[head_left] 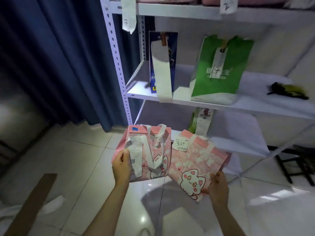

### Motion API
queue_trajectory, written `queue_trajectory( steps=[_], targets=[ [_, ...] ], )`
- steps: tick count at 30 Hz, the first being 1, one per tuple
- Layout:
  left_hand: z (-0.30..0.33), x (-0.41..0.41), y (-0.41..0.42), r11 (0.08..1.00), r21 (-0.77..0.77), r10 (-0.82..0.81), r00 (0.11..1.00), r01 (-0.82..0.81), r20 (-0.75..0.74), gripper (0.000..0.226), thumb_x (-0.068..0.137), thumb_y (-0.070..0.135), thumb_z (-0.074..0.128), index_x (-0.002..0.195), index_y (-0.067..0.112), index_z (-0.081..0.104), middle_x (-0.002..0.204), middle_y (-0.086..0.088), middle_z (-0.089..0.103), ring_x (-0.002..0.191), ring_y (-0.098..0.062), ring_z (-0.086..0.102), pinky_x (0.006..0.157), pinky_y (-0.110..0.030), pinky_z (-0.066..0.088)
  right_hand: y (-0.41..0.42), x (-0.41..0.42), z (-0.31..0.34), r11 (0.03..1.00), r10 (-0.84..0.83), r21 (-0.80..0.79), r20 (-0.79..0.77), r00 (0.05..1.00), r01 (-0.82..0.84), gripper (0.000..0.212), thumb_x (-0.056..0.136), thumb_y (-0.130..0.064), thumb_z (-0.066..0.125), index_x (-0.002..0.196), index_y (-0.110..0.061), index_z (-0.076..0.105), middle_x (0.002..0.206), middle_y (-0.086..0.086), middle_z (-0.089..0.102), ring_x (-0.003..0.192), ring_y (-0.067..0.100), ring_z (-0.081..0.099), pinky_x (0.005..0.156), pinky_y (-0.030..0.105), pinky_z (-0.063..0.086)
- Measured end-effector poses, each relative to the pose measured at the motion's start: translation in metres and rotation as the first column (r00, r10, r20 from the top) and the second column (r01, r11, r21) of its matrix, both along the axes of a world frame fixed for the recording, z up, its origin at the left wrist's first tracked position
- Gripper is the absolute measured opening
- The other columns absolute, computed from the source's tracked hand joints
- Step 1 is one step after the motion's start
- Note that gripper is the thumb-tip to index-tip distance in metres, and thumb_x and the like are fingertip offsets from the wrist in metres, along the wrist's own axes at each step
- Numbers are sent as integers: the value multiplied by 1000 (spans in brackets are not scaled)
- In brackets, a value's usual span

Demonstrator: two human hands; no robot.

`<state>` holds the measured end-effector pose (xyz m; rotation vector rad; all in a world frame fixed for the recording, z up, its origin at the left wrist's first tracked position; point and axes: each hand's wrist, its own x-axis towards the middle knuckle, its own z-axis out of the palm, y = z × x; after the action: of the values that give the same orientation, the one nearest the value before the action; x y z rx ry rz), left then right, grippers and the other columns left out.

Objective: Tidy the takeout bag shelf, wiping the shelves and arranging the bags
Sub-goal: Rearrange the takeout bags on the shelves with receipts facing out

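Fingers of left hand (121, 165) and right hand (219, 185) each curl round a pink cat bag's bottom edge.

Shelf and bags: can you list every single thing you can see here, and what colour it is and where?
pink cat bags: 2, pink with white cats, held side by side in front of the shelf, one in each hand
green bag: 1, green, upright on the middle shelf, paper tag marked 14
blue bag: 1, dark blue, upright on the middle shelf at the left, long white slip hanging on it
lower bag: 1, green and white, on the shelf below, mostly hidden
dark thing: 1, black and yellow, middle shelf at the right, too blurred to name
shelf: 1, white metal
curtain: 1, blue, left of the shelf
floor: white tiles
hands: 2, left hand and right hand, each gripping a pink bag
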<state>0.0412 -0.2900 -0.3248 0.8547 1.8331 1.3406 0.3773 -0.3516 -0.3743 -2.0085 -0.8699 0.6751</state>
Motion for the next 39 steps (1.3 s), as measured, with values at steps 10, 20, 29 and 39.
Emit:
queue_trajectory(
  steps=[10,20,29,39],
  targets=[
    [29,37,11,994,41,-100,994,102,-43,36,105,34,51,93,4,65,91,-9,72,87,-26,72,70,-37,59,-62,48,33,982,-179,69,43,983,175,26,108,-36,42,114,-17,59,99,8,68,83,28,61,73,35,42],
    [0,21,77,981,-42,-193,979,190,-71,31,106,38,49,88,17,62,93,-7,70,89,-27,70,78,-43,59,-42,39,40,949,-314,37,8,949,313,14,105,-33,52,100,-21,57,89,4,70,69,23,69,58,39,56],
    [-30,22,162,932,-116,-346,938,343,-13,35,107,40,47,102,9,63,97,-9,69,94,-28,68,75,-36,57,-3,27,36,917,-399,-13,47,916,400,5,105,-22,53,103,-19,56,90,8,69,70,20,63,58,30,48],
    [-56,41,259,888,-134,-438,898,440,44,33,108,36,47,111,11,68,108,-12,72,108,-35,66,98,-53,55,37,33,22,889,-456,-60,-30,889,454,19,101,-24,59,108,-6,63,97,16,70,87,35,69,79,50,59]
  ],
)
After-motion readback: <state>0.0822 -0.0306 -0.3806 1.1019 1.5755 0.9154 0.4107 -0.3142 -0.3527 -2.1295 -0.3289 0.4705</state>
